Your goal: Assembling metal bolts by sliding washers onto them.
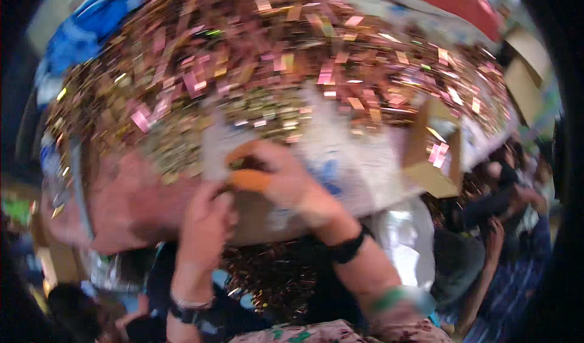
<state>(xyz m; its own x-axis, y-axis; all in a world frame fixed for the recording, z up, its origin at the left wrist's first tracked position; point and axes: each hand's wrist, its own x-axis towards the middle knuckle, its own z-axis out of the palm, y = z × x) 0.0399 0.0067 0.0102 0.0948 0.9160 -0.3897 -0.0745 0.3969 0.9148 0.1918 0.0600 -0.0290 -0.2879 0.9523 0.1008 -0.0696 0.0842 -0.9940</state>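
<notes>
Both of my hands meet above the near edge of the table. My left hand [208,221] is closed, its fingers pinched together beside the right fingertips. What it holds, if anything, is too blurred to name. My right hand [277,174] curls in from the right with bent fingers. A bright orange piece [250,180] lies along its fingers; whether it is held or worn on a finger I cannot tell. Just beyond the hands is a heap of small brass-coloured pieces [264,113], and behind it a wide pile of shiny coppery flat pieces [243,57].
An open cardboard box [433,154] stands on the table [371,178] to the right. Blue cloth or plastic [91,32] is at the far left. A clear plastic bag [404,242] hangs by the near edge. Other people, one with an arm [486,276] showing, sit close on both sides.
</notes>
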